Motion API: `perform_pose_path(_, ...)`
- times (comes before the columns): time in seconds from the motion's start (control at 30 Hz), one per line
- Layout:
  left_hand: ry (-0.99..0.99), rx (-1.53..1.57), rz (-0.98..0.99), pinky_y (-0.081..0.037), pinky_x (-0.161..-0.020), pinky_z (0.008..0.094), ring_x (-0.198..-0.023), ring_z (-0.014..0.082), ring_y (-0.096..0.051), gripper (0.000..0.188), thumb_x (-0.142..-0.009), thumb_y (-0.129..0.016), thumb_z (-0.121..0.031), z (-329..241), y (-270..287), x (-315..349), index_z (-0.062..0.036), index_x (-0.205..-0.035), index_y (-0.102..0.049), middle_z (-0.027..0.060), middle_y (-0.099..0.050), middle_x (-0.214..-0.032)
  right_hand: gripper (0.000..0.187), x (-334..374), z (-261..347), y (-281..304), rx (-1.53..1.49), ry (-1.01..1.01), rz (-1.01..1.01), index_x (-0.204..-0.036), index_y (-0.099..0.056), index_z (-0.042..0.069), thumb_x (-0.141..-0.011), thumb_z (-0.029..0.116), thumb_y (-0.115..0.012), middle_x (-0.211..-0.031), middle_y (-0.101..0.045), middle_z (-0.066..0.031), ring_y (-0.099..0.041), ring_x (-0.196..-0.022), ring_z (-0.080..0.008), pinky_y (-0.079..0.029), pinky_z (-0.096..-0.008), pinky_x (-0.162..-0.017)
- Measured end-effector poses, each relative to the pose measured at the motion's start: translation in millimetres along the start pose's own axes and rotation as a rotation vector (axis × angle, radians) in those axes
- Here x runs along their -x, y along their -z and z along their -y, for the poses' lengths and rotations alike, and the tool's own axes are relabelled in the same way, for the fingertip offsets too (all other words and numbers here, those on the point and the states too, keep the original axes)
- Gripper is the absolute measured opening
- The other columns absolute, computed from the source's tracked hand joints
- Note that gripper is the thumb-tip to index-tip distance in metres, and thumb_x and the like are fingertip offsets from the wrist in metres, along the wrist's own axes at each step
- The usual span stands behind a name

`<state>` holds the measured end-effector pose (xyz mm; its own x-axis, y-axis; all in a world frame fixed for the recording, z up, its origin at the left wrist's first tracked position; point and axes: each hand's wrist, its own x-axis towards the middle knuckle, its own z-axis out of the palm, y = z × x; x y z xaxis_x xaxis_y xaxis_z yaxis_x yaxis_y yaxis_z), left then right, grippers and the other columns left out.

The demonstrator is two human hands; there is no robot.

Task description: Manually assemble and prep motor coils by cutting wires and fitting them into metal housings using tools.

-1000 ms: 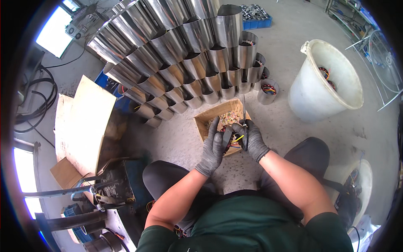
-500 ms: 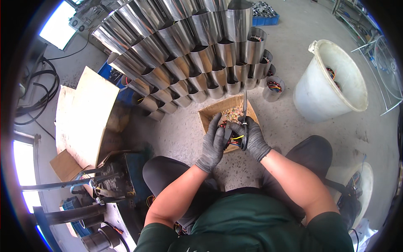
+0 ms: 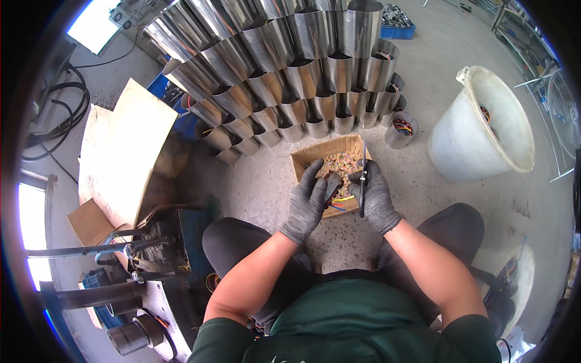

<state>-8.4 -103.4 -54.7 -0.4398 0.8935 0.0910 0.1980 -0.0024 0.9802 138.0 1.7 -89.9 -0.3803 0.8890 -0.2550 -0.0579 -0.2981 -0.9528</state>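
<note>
My left hand (image 3: 307,202), in a grey glove, is closed around a dark ring-shaped motor stator (image 3: 333,184) with red-and-black windings. Loose yellow and blue wires (image 3: 340,204) stick out of it toward the right. In my gloved right hand (image 3: 377,196) is a pair of scissors (image 3: 362,196), blades pointing away from me and black handle toward me. A small gap lies between the scissors and the stator. Both hands are above the near part of an open cardboard box (image 3: 299,164), which holds many small coloured scraps (image 3: 342,162).
Shiny metal cylinders (image 3: 266,47) stand stacked beyond the box, some with wired stators inside. At right is a large white tub (image 3: 451,142). A blue crate (image 3: 397,31) of metal parts stands far back. Cardboard sheets (image 3: 124,151) and a machine with pipes (image 3: 103,294) are on the left.
The scissors have moved right, away from the stator and its wires. My right hand has shifted right with them. The stator has tilted in my left hand, and more of the box's inside shows.
</note>
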Motion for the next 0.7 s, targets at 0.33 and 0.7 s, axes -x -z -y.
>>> perform_pose_path(0.33, 0.321, 0.295, 0.081, -0.052, -0.056, 0.0228, -0.071, 0.0095, -0.062, 0.051, -0.104, -0.056, -0.038, -14.8, 12.6, 0.5, -0.0083, -0.146, -0.051, 0.0071, -0.065, -0.106, 0.045, 21.3, 45.9, 6.0, 0.513, 0.414, 0.253, -0.128, -0.054, 0.005, -0.086, -0.001, -0.072, -0.100, -0.069, -0.0041, -0.067, -0.094, -0.0126, -0.055, -0.0305, -0.088)
perform_pose_path(0.7, 0.471, 0.337, 0.286, -0.059, -0.068, 0.0279, -0.087, 0.0130, -0.068, 0.053, -0.104, -0.056, -0.040, -26.5, 28.8, 5.7, -0.0072, -0.145, -0.052, 0.0076, -0.066, -0.108, 0.045, 22.8, 69.1, 16.6, 0.508, 0.342, 0.441, -0.121, -0.058, 0.003, -0.084, 0.009, -0.082, -0.098, -0.069, -0.0048, -0.067, -0.088, -0.0119, -0.056, -0.0294, -0.081)
